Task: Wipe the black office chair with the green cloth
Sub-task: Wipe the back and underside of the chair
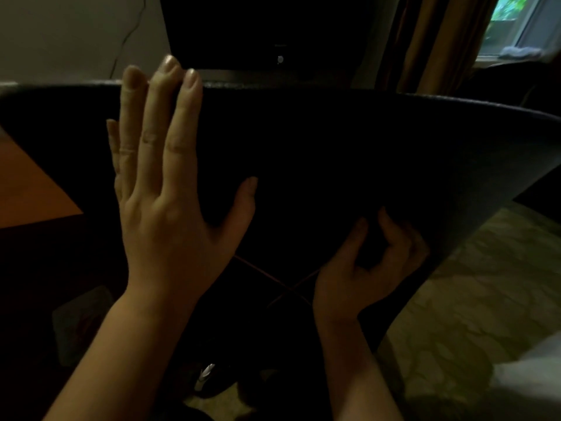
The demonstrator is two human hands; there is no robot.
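Chair (349, 141), one — left hand (170, 214) flat on it; right hand (364, 268) curled, contents unclear.

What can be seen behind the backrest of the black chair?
Above the top edge of the black chair appear a dark screen, a brown curtain and a window. The backrest covers everything lower, including what the screen stands on.

Black office chair (334, 147) back, with a faint grey speckle along its top edge. Orange-brown surface (30, 183) at left. Brown curtain (425, 41), darker vertical folds. Pale olive carpet (485, 284) – mottled with lighter blotches. Off-white wall (60, 34). Two thin red lines (273, 278) crossing – bright green foliage (510, 7) beyond.
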